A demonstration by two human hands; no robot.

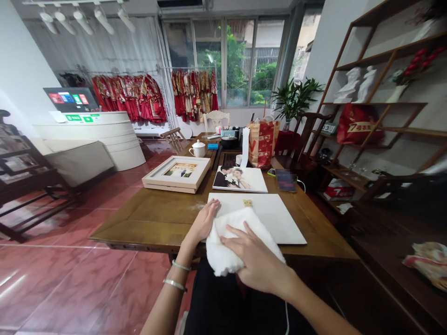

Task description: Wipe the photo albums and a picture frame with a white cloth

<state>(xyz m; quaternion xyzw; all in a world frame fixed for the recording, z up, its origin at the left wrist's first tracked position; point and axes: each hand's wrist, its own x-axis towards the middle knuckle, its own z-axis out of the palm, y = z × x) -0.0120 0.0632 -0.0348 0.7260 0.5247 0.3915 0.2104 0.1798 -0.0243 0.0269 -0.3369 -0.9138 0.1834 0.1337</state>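
A flat white panel (279,223) lies on the wooden table in front of me, with a small gold-coloured piece (247,203) near its far edge. My left hand (206,218) rests at the panel's left edge, fingers stretched out and close together. Across the panel's near left part lies a bunched white cloth (223,260), hanging past the front edge. My right hand (249,253) lies on top of this cloth with its fingers spread; the thumb is mostly hidden. Just beyond the panel are a couple photo print (240,179) and a pale wooden picture frame (176,172) holding a photo.
Further back on the table (139,214) stand a white lidded cup (198,149), a black pot (229,141) and a red-and-tan paper bag (263,144). A blurred dark device (285,180) with a white cable lies at the right. Wooden shelves (384,104) rise on the right.
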